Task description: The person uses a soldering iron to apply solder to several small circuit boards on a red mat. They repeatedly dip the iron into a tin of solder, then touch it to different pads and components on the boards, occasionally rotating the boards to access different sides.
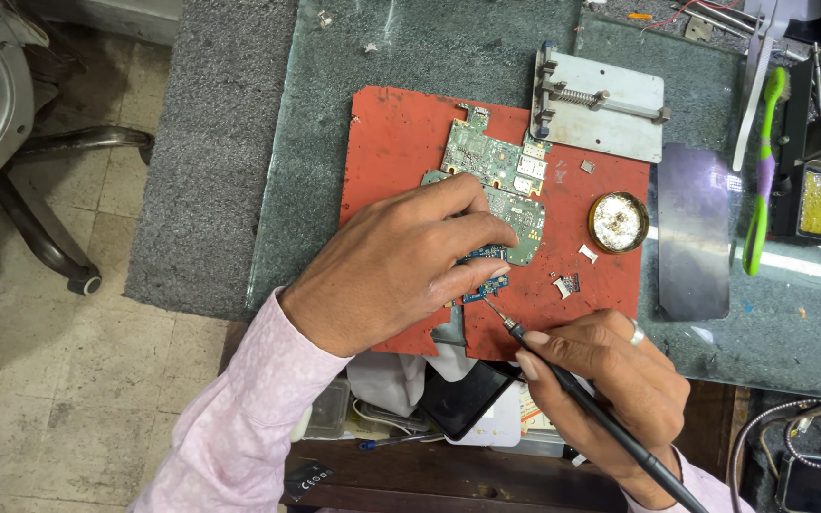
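I see the small blue circuit board (485,285) lying on the worn red rectangular work mat (391,142), near the mat's front edge and directly between the two hands. The left hand (401,266) rests palm-down over it, fingers curled closed, with the fingertips pressing the board flat against the mat — part of the board is hidden beneath them. The right hand (610,380) is closed in a pen grip around the slim black soldering iron (601,418).

The governing relation: the iron's long axis runs diagonally from lower right to upper left, and its metal tip sits just beside the board's right lower edge, touching or nearly so — I cannot tell which. The board thus lies up and to the left of the right hand and under the left, which is the nearer.

Two larger green circuit boards (491,161) lie further back on the mat, the nearer one partly under the left fingers. A round brass tin (619,221) stands to the right, well apart from the tip. The mat lies on the grey-green counter (334,57).
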